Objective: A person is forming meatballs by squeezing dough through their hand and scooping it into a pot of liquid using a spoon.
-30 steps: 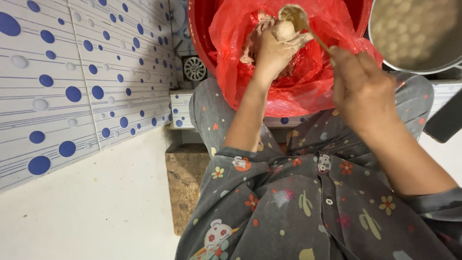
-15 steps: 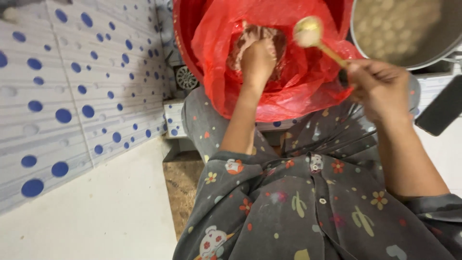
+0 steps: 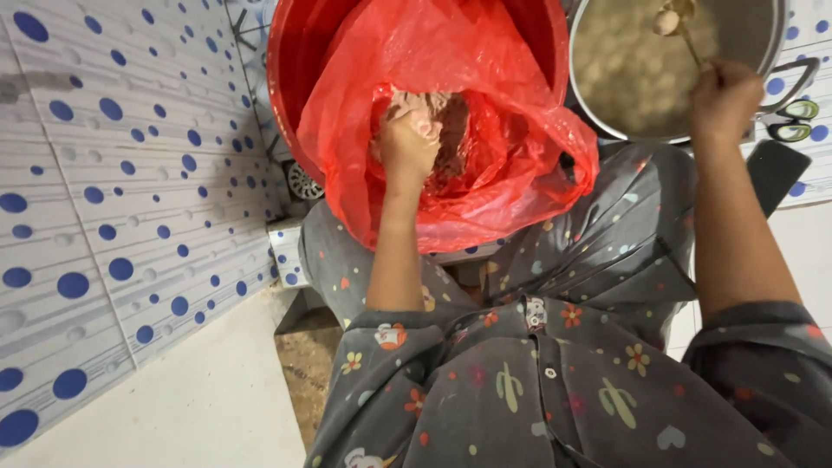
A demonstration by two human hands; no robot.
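Note:
A red tub (image 3: 290, 78) lined with a red plastic bag (image 3: 485, 52) rests against my knees and holds a pinkish-brown paste (image 3: 451, 130). My left hand (image 3: 406, 147) is down inside the bag, fingers dug into the paste. My right hand (image 3: 724, 100) grips the handle of a spoon (image 3: 672, 19) that carries a pale ball over a metal pot (image 3: 763, 39). The pot is filled with cloudy liquid and several pale balls (image 3: 633, 69).
A wall of white tiles with blue dots (image 3: 113, 191) stands close on the left. White floor (image 3: 173, 416) lies below it, with a brownish floor patch (image 3: 308, 373) by my lap. My grey patterned clothes (image 3: 555, 373) fill the lower frame. A dark flat object (image 3: 776, 169) lies by the pot.
My right hand has carried the spoon with its ball from over the red bag to the right, over the pot. My left hand has sunk back into the paste.

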